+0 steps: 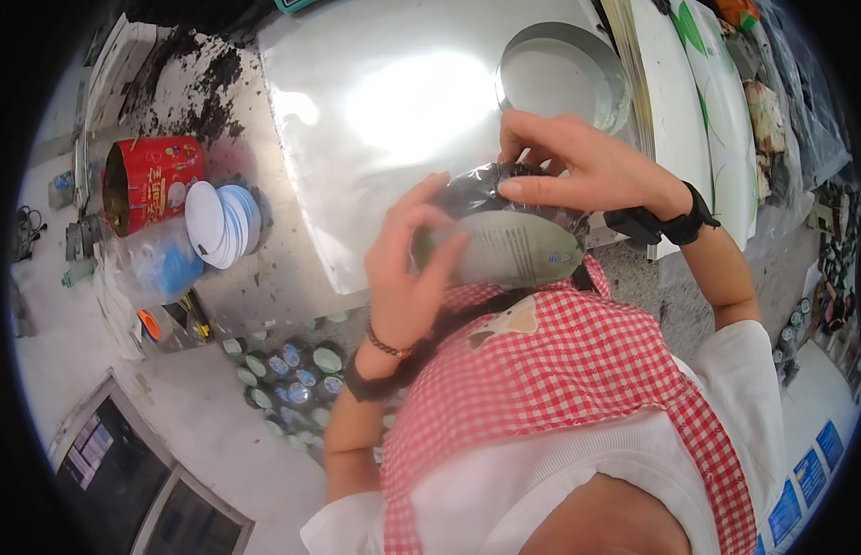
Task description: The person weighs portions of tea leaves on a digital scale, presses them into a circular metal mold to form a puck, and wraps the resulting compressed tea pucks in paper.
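A round package point(511, 251) wrapped in clear plastic over something dark is held near the front edge of the table, close to my chest. Its near side carries a pale green printed label. My left hand point(413, 253) wraps around the package's left side, with thumb and fingers on it. Along the far edge, my right hand point(573, 163) pinches the shiny, crinkled plastic film point(475, 186) between thumb and fingers. The package's underside is hidden. Beyond my right hand a wide metal ring point(619, 87) stands on the glossy sheet point(319, 173) covering the table.
At the left are a red printed container point(170, 177), a stack of round white-and-blue discs point(207, 225), a clear plastic bag point(149, 260) and a yellow-and-black tool point(197, 316). Dark crumbs point(219, 87) lie far left. Stacked white sheets point(673, 125) line the right. Several labelled packages point(299, 392) stand below.
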